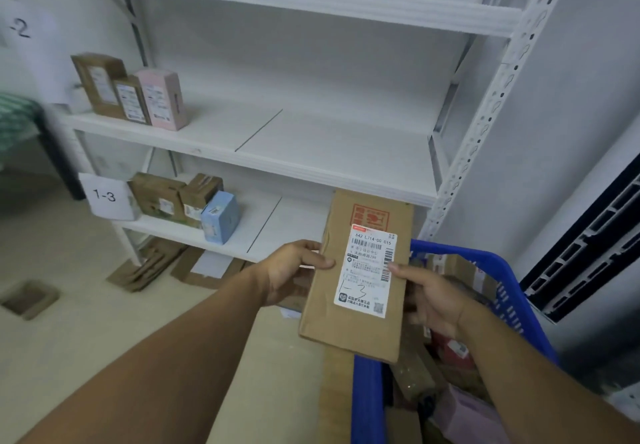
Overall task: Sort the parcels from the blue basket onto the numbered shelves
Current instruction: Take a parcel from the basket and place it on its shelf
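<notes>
I hold a flat brown cardboard parcel [332, 291] upright in front of me, above the blue basket [519, 291]. Its white shipping label carries a handwritten "1-3". My left hand [294, 270] grips the parcel's left edge, thumb on the front. My right hand [433, 298] grips its right edge, thumb on the label. The basket at lower right holds several more parcels. A paper sign reading 1-3 [105, 196] hangs at the left end of the lower shelf [263, 229]; three parcels, one light blue [220, 216], stand there.
The middle shelf [311, 145] carries three boxes at its left end, one pink [162, 99]. Another sign ending in "-2" [20, 28] hangs at upper left. Flattened cardboard [149, 267] lies on the floor under the rack. A perforated white upright [491, 107] bounds the rack on the right.
</notes>
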